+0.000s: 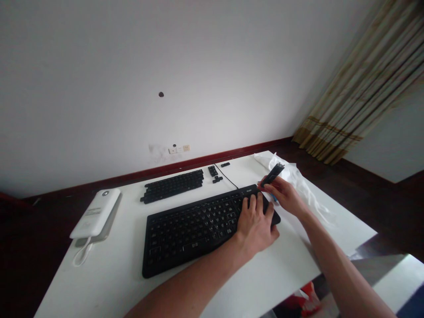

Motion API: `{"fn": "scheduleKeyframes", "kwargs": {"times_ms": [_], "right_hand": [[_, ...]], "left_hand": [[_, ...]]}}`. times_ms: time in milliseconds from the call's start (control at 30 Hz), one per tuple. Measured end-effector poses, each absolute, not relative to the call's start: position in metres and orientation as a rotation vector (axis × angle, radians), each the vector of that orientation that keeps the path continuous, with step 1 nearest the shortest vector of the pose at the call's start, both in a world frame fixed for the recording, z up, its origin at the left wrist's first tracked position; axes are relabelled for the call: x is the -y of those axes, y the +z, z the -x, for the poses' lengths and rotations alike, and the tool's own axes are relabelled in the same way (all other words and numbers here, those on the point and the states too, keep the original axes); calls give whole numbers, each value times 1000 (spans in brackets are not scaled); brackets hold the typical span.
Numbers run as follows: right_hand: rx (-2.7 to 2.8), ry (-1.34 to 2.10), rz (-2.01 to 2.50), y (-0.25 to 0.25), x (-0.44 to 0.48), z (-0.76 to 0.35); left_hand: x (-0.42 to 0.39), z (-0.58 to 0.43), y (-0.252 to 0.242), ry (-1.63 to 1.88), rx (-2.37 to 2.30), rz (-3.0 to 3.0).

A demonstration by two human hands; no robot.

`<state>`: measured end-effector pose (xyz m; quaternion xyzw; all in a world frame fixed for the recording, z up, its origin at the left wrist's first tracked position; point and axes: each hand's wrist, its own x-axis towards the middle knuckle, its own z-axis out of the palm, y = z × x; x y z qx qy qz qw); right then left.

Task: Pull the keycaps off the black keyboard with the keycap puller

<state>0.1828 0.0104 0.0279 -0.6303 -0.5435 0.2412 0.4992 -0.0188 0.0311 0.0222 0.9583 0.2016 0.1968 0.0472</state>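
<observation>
A black keyboard (195, 229) lies on the white table, with bare switch positions where its keycaps have been taken off. My left hand (253, 223) rests on its right-hand part, fingers spread over the number-pad area. Closed round a slim black brush-like tool (273, 175), my right hand (281, 192) is at the keyboard's far right corner. The tool tilts up to the right, and its lower end is hidden by my fingers. Behind the keyboard, loose black keycaps (174, 185) are laid out in rows, with smaller keycap groups (212, 171) to their right.
At the left of the table (109, 282) stands a white power bank (96, 214) with a cable loop. Crumpled white plastic (306, 190) lies along the right side. A thin black cable (227, 177) runs back from the keyboard. Beyond are a wall and a curtain (351, 101).
</observation>
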Motion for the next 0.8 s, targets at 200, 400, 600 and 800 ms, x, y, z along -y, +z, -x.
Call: {"fn": "scheduleKeyframes", "kwargs": {"times_ms": [200, 400, 600, 800], "right_hand": [[1269, 550, 1540, 23, -13, -182], [1172, 618, 1478, 18, -16, -183], [1261, 661, 1491, 22, -14, -184], [1421, 563, 1564, 33, -8, -181]], "left_hand": [[-30, 19, 22, 597, -625, -2926], [-31, 19, 22, 596, -622, -2921], [-30, 21, 25, 602, -625, -2926], [-30, 20, 24, 611, -626, -2936]]}}
